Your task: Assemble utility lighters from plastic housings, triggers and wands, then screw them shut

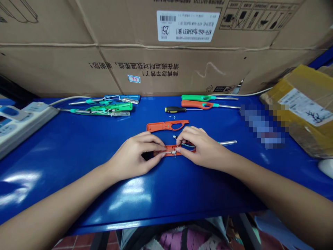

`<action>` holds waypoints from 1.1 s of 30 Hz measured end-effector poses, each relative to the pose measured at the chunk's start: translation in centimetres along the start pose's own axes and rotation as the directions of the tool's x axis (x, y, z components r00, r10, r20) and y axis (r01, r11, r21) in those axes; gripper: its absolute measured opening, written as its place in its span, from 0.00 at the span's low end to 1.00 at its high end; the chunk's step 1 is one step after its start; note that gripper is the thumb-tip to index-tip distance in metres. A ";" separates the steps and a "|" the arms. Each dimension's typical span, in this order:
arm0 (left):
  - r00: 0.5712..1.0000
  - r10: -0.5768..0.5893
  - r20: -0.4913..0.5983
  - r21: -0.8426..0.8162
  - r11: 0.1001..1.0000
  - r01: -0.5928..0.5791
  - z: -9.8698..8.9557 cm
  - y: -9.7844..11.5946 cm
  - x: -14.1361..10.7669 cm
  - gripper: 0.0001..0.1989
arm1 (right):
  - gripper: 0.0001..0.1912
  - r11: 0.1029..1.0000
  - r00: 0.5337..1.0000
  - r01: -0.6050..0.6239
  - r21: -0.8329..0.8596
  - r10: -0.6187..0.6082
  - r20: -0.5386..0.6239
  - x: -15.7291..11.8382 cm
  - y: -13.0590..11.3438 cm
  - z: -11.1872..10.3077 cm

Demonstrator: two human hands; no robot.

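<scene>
A shiny blue worktop [135,198] is stretching before a large cardboard box [78,69] at twelve o'clock. Near the centre, an orange casing [170,147] is lying opened, showing wires [187,145], its metal tube [229,142] pointing to three o'clock. The left hand's [136,152] fingers are gripping it; whether the right hand's [201,146] fingers are gripping, one cannot tell.

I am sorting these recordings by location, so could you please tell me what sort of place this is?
Probably a small workbench, perhaps in a workshop: the blue table bears a screwdriver, an opened orange casing and a power strip.
</scene>
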State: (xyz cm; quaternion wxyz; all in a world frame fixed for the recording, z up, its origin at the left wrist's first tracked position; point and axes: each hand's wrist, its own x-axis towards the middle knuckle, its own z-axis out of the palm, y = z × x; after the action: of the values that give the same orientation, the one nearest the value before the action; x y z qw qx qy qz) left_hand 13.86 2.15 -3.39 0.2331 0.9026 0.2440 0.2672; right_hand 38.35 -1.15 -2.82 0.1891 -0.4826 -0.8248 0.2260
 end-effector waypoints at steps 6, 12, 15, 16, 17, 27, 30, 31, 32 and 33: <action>0.997 -0.079 -0.010 -0.058 0.995 0.078 -0.3 0.3 0.1 0.09 | 0.04 0.999 0.997 0.011 0.032 -0.009 -0.074 0.1 0.2 -0.2; 0.934 -0.357 0.008 -0.117 0.928 0.355 -1.0 0.0 0.3 0.12 | 0.05 0.998 0.996 0.045 0.032 -0.043 -0.085 0.0 0.1 -0.1; 0.870 -0.477 0.121 -0.235 0.838 0.492 -1.2 -0.3 0.4 0.15 | 0.11 0.995 0.994 0.094 -0.019 -0.095 -0.062 -0.2 0.1 0.2; 0.850 -0.502 0.158 -0.273 0.806 0.526 -1.2 -0.4 0.4 0.15 | 0.12 0.993 0.991 0.116 -0.035 -0.118 -0.061 -0.2 0.1 0.4; 0.835 -0.517 0.188 -0.304 0.778 0.550 -1.2 -0.4 0.4 0.16 | 0.11 0.990 0.988 0.137 -0.045 -0.140 -0.064 -0.2 0.1 0.5; 0.871 -0.446 0.205 -0.323 0.809 0.491 -0.5 0.2 0.7 0.13 | 0.07 0.984 0.981 0.179 0.015 -0.178 -0.075 0.2 0.0 1.3; 0.872 -0.445 0.204 -0.329 0.808 0.489 -0.6 0.4 0.8 0.13 | 0.07 0.987 0.988 0.148 0.062 -0.145 -0.054 0.2 -0.1 1.2; 0.871 -0.447 0.205 -0.333 0.805 0.491 -0.6 0.5 0.8 0.14 | 0.06 0.987 0.989 0.140 0.078 -0.136 -0.049 0.2 -0.1 1.2; 0.871 -0.447 0.205 -0.336 0.804 0.491 -0.6 0.5 0.8 0.14 | 0.06 0.987 0.991 0.133 0.095 -0.129 -0.045 0.1 -0.2 1.2; 0.872 -0.446 0.203 -0.338 0.804 0.490 -0.6 0.5 0.8 0.14 | 0.06 0.985 0.991 0.131 0.110 -0.127 -0.047 0.1 -0.2 1.2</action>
State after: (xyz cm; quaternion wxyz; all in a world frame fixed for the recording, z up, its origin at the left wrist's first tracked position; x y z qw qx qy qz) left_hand 14.24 2.40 -2.42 0.4751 0.7656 0.3891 0.1916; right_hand 37.54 -1.34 -3.68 0.2468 -0.4211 -0.8362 0.2499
